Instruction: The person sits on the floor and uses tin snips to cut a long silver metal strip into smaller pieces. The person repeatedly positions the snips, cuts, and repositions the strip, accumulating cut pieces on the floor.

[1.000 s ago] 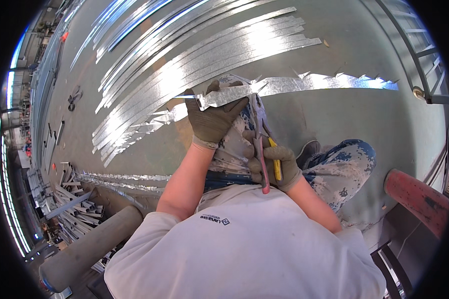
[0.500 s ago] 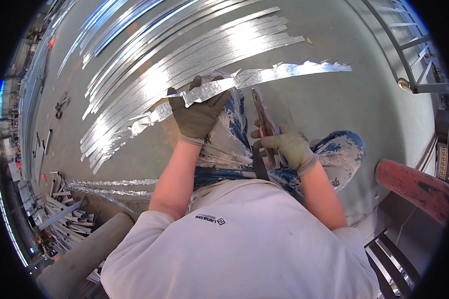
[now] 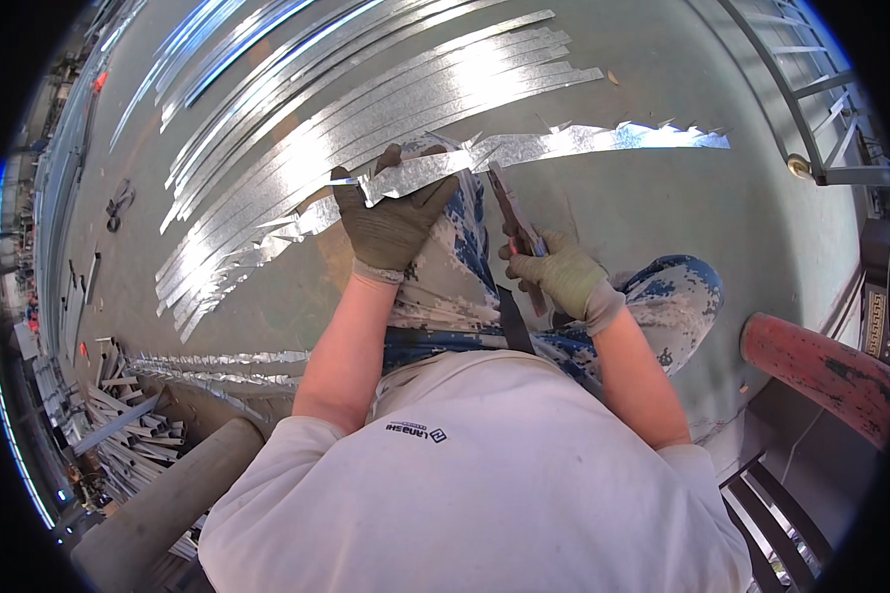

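Note:
My gloved left hand (image 3: 391, 222) is closed around a long, shiny metal strip (image 3: 539, 148) with jagged, notched edges, its fingers wrapped over the strip above my left knee. The strip runs from the floor at left out to the right. In my gloved right hand (image 3: 564, 275) is a pair of tin snips (image 3: 512, 212), gripped by the handles. The snips' tip reaches the near edge of the strip, just right of my left hand. Whether the blades are around the metal is too small to tell.
Flat metal strips (image 3: 366, 124) lie in rows on the floor ahead. Cut pieces (image 3: 133, 420) are heaped at lower left beside a grey cylinder (image 3: 168, 494). A worn red cylinder (image 3: 821, 376) is at right, and a metal frame (image 3: 801, 99) stands at far right.
The snips have moved up and slightly left to the strip's edge, and their handles have come closer together. The strip's right end has shifted right and slightly nearer.

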`<state>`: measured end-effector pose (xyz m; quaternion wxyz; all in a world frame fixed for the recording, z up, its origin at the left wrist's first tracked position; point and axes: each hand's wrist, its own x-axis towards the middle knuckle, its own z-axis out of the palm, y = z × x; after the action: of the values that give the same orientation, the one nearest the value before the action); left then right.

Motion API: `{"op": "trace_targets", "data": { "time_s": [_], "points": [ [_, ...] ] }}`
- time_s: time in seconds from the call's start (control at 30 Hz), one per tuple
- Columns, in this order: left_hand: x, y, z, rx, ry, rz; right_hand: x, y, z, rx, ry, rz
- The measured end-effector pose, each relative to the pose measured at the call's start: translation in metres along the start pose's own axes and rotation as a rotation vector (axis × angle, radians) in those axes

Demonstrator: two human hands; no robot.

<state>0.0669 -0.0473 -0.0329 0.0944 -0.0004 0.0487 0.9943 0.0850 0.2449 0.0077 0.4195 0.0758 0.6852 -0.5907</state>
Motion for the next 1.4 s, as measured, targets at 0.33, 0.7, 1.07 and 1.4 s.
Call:
{"op": "trace_targets", "data": {
  "time_s": [0.33,0.7,1.07,1.4],
  "points": [
    [0.000,0.003,-0.007,0.009,-0.065,-0.015,0.006,0.010,-0.003,0.009,-0.035,-0.035],
    [0.001,0.004,-0.013,0.009,-0.131,-0.012,-0.001,0.008,0.002,0.254,-0.090,-0.022],
    [0.000,0.006,-0.014,0.061,-0.155,-0.043,-0.009,0.002,-0.008,0.129,-0.067,0.030],
    [0.000,-0.002,-0.002,0.106,0.002,0.029,-0.029,-0.018,-0.009,0.227,-0.127,0.052]
  ]
}}
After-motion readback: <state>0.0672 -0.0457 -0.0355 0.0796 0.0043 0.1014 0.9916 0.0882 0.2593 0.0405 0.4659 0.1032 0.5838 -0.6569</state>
